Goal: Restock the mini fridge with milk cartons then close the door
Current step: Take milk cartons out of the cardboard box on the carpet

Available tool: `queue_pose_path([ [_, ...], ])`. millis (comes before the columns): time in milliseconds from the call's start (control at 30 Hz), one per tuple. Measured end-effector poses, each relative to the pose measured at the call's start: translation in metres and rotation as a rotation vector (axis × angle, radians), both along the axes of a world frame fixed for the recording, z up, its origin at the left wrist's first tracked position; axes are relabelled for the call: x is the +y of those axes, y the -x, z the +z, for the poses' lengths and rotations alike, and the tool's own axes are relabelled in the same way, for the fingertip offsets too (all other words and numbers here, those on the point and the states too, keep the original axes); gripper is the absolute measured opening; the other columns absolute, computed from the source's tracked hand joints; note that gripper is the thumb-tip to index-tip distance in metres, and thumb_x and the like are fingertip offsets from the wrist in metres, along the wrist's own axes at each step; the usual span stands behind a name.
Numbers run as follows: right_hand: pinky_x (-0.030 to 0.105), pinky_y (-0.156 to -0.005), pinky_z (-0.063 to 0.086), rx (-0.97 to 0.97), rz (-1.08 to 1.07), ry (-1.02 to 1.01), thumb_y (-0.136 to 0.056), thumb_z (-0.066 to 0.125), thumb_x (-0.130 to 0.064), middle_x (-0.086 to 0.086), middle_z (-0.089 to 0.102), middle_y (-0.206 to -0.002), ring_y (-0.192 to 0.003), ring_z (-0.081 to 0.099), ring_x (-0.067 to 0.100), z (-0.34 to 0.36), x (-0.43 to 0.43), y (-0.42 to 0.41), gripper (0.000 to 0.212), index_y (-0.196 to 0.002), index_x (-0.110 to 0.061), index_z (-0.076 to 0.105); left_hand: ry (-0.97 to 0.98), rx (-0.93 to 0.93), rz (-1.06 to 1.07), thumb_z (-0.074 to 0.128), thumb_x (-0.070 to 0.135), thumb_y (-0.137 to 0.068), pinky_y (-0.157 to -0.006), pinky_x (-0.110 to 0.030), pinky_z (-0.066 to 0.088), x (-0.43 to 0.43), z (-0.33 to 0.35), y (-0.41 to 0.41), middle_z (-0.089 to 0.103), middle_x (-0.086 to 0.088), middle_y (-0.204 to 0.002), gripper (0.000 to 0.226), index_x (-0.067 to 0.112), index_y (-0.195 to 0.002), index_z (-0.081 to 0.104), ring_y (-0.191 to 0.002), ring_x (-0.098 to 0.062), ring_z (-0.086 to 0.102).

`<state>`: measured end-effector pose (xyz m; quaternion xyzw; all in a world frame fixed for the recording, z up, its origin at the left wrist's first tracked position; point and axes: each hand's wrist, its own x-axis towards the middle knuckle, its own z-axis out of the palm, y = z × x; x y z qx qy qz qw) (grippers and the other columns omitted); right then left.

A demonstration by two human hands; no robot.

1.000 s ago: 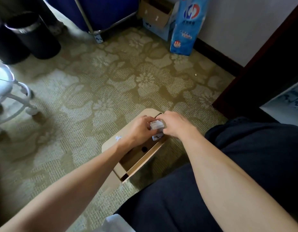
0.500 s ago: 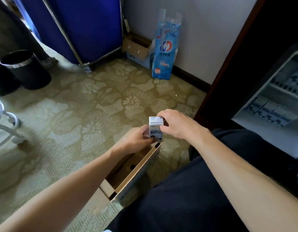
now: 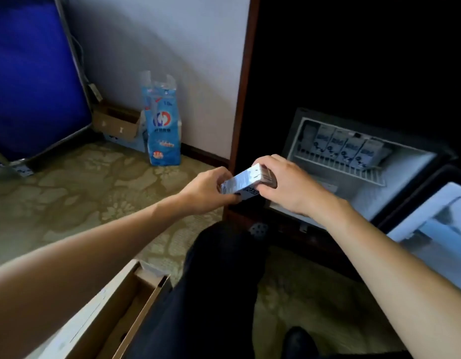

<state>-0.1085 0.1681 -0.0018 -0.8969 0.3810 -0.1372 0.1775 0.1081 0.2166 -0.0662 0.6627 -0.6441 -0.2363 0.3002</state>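
A small white and blue milk carton (image 3: 243,183) lies tilted on its side in the air, held at both ends. My left hand (image 3: 208,193) grips its lower left end and my right hand (image 3: 286,185) grips its upper right end. They hover just left of the open mini fridge (image 3: 403,193). Several milk cartons (image 3: 346,149) stand in a row on the fridge's wire shelf. The fridge door (image 3: 431,224) hangs open at the right. The brown cardboard box (image 3: 115,317) lies open on the carpet at the lower left.
A dark wooden cabinet frame (image 3: 243,99) surrounds the fridge. A blue plastic pack (image 3: 162,125) and a small cardboard box (image 3: 115,123) stand against the wall. A blue cart (image 3: 32,73) fills the upper left. My dark trouser leg (image 3: 219,281) lies between box and fridge.
Both hands lifted the milk carton out of the cardboard box and carried it up and right toward the open fridge, tipping it on its side. The view turned toward the fridge.
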Motion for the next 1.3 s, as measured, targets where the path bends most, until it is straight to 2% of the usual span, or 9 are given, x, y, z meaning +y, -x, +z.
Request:
queue_pose_path([
  [100, 0.041, -0.088, 0.051, 0.015, -0.08, 0.004, -0.093, 0.066, -0.029, -0.014, 0.049, -0.113, -0.1, 0.054, 0.011, -0.005, -0.024, 0.044, 0.039, -0.129, -0.031, 0.051, -0.055, -0.128, -0.134, 0.079, 0.057, -0.071, -0.075, -0.039, 0.058, -0.043, 0.006, 0.034, 0.064, 0.013, -0.096, 0.047, 0.033, -0.107, 0.059, -0.082, -0.007, 0.063],
  [333, 0.028, -0.09, 0.041, 0.032, -0.247, -0.056, -0.1, 0.059, -0.025, -0.011, 0.038, -0.121, -0.106, 0.051, 0.01, -0.052, -0.076, 0.121, 0.033, -0.131, -0.021, 0.049, -0.111, -0.383, -0.347, 0.073, 0.06, -0.074, -0.082, -0.039, 0.055, -0.143, -0.02, 0.125, 0.063, 0.009, -0.108, 0.055, 0.03, -0.117, 0.057, -0.097, -0.018, 0.063],
  [467, 0.024, -0.093, 0.036, 0.024, -0.374, -0.056, -0.102, 0.055, -0.024, -0.007, 0.037, -0.127, -0.114, 0.046, 0.007, -0.089, -0.116, 0.155, 0.038, -0.138, -0.017, 0.045, -0.133, -0.416, -0.373, 0.07, 0.059, -0.078, -0.084, -0.035, 0.052, -0.196, -0.06, 0.171, 0.063, 0.006, -0.119, 0.058, 0.032, -0.127, 0.054, -0.105, -0.021, 0.062],
  [633, 0.043, -0.094, 0.049, 0.115, -0.501, -0.028, -0.103, 0.052, -0.023, -0.003, 0.038, -0.131, -0.119, 0.049, 0.018, -0.14, -0.167, 0.186, 0.039, -0.141, -0.016, 0.042, -0.126, -0.437, -0.43, 0.062, 0.061, -0.086, -0.078, -0.034, 0.045, -0.251, -0.116, 0.214, 0.062, 0.003, -0.125, 0.053, 0.031, -0.128, 0.054, -0.108, -0.022, 0.061],
  [767, 0.043, -0.09, 0.051, 0.181, -0.56, -0.005, -0.102, 0.054, -0.021, 0.002, 0.04, -0.13, -0.115, 0.052, 0.02, -0.175, -0.208, 0.204, 0.042, -0.142, -0.014, 0.042, -0.063, -0.43, -0.415, 0.061, 0.053, -0.09, -0.088, -0.038, 0.048, -0.287, -0.152, 0.241, 0.058, -0.001, -0.127, 0.048, 0.026, -0.129, 0.056, -0.112, -0.023, 0.058],
  [967, 0.046, -0.09, 0.051, 0.358, -0.664, 0.087, -0.093, 0.063, -0.004, 0.005, 0.044, -0.132, -0.109, 0.056, 0.026, -0.221, -0.267, 0.222, 0.05, -0.139, -0.016, 0.047, 0.148, -0.671, -0.436, 0.056, 0.034, -0.094, -0.122, -0.046, 0.014, -0.324, -0.218, 0.258, 0.02, -0.006, -0.158, 0.062, 0.019, -0.15, 0.032, -0.145, -0.028, 0.021],
  [1067, 0.048, -0.088, 0.054, 0.348, -0.748, 0.09, -0.086, 0.062, 0.004, 0.005, 0.044, -0.135, -0.114, 0.055, 0.03, -0.236, -0.293, 0.227, 0.054, -0.135, -0.015, 0.049, 0.167, -0.61, -0.414, 0.054, 0.03, -0.095, -0.125, -0.046, 0.0, -0.351, -0.232, 0.269, 0.002, -0.005, -0.165, 0.075, 0.019, -0.157, 0.014, -0.153, -0.028, 0.001],
  [1167, 0.051, -0.09, 0.055, 0.323, -0.792, 0.086, -0.085, 0.056, 0.008, 0.006, 0.046, -0.134, -0.121, 0.051, 0.035, -0.251, -0.316, 0.232, 0.048, -0.128, -0.011, 0.054, 0.212, -0.559, -0.376, 0.051, 0.026, -0.094, -0.124, -0.047, -0.005, -0.378, -0.233, 0.282, -0.005, -0.005, -0.167, 0.08, 0.018, -0.159, 0.006, -0.154, -0.029, -0.008],
  [1300, 0.048, -0.096, 0.05, 0.343, -0.834, 0.028, -0.087, 0.053, 0.009, 0.009, 0.042, -0.139, -0.126, 0.047, 0.04, -0.266, -0.337, 0.235, 0.05, -0.132, -0.013, 0.055, 0.128, -0.522, -0.366, 0.01, 0.053, -0.084, -0.122, -0.055, -0.008, -0.391, -0.236, 0.302, -0.009, -0.005, -0.167, 0.086, 0.015, -0.16, -0.002, -0.153, -0.028, -0.012],
])
